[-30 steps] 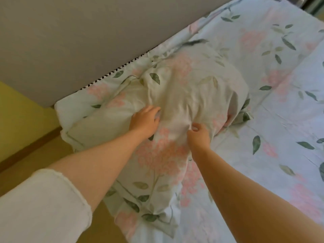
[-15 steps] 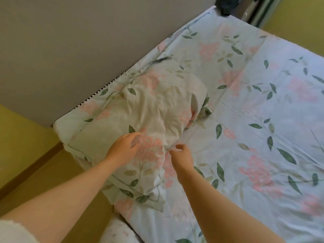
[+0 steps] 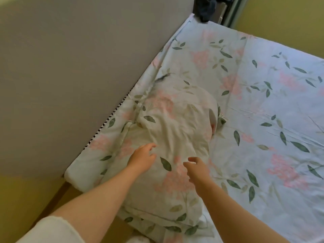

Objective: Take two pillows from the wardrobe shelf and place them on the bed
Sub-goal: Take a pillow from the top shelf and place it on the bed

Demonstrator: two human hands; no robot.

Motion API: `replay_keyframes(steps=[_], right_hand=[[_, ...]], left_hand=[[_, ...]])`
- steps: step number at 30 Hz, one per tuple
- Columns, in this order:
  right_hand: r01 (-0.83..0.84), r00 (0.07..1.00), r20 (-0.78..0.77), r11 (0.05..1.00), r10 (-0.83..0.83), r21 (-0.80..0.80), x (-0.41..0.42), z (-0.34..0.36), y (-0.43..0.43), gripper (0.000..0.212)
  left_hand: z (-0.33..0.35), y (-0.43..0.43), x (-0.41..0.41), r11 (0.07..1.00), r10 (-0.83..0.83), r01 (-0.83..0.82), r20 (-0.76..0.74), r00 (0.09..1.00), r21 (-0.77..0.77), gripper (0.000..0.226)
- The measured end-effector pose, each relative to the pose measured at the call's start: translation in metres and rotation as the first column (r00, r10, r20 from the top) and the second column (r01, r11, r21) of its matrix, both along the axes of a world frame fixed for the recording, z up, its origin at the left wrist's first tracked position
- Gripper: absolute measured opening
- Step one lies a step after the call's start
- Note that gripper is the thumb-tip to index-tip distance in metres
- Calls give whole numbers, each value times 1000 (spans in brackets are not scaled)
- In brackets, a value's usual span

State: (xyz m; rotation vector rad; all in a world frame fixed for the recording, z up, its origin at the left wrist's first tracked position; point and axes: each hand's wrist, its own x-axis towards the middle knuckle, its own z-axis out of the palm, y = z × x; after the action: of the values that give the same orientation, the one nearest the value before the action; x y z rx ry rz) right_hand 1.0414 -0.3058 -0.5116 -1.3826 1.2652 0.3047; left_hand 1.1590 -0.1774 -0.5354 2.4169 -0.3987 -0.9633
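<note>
A floral pillow (image 3: 177, 130), pale with pink blossoms and green leaves, lies on the bed (image 3: 263, 120) at its near corner, beside the headboard. Its pattern matches the sheet. My left hand (image 3: 142, 159) hovers over the pillow's near left part, fingers apart, holding nothing. My right hand (image 3: 198, 168) hangs just above the pillow's near right part, fingers loosely spread and empty. A second pillow is not distinguishable.
A tall grey headboard (image 3: 78, 76) runs along the bed's left side. Yellow-green wall (image 3: 284, 23) stands behind the bed, with dark clothes and a door frame (image 3: 210, 9) at the far corner. Brown floor (image 3: 57, 202) lies at lower left.
Both hands have let go of the pillow and drawn back toward me, with fingers now apart. The pillow rests flat on the bed. The view has shifted toward the far wall.
</note>
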Motion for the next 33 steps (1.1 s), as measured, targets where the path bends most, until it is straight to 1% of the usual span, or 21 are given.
replay_keyframes(steps=[4,8,10,13,15,17,21,24,25,27,30,31,33], right_hand=[[19,1000,-8,1000,-19,2,24,-11,16,37],[15,1000,12,1000,-15,-25,32,-18,21,36],[-8,1000,25,1000,8,-18,42,-24,23,40],[-30,998,60,999,31,-16,64,-28,30,41],[-50,991,120,997,56,-51,77,-28,33,40],[-63,987,139,993,76,-98,83,-33,33,41],[-195,976,49,951,212,-239,88,-46,31,44],[-334,942,-123,858,312,-390,100,-54,33,45],[-362,932,-176,821,316,-442,105,-58,34,46],[-374,926,-239,785,292,-493,113,-65,38,49],[-396,914,-279,792,293,-465,121,-81,46,52],[-414,906,-287,786,310,-460,121,-88,48,52],[-443,895,-288,763,342,-471,120,-98,49,52]], left_hand=[[-12,14,25,1000,-3,3,-29,1000,2,40],[-13,22,33,999,39,-39,-60,997,-4,38],[-13,23,37,997,73,-73,-48,996,-10,38],[-14,21,49,996,83,-83,-8,997,-13,38],[-16,18,58,994,112,-112,-4,994,-13,38],[-16,17,65,990,138,-138,9,990,-9,39],[-23,18,90,993,107,-110,65,992,42,42],[-38,18,117,995,36,-42,73,997,92,46],[-45,17,125,994,8,-15,64,998,112,48],[-58,14,136,993,-24,21,27,999,119,55],[-82,6,144,998,-16,17,-24,1000,67,72],[-92,3,145,1000,16,-15,-52,999,25,78],[-106,-4,144,985,139,-152,-150,979,-82,86]])
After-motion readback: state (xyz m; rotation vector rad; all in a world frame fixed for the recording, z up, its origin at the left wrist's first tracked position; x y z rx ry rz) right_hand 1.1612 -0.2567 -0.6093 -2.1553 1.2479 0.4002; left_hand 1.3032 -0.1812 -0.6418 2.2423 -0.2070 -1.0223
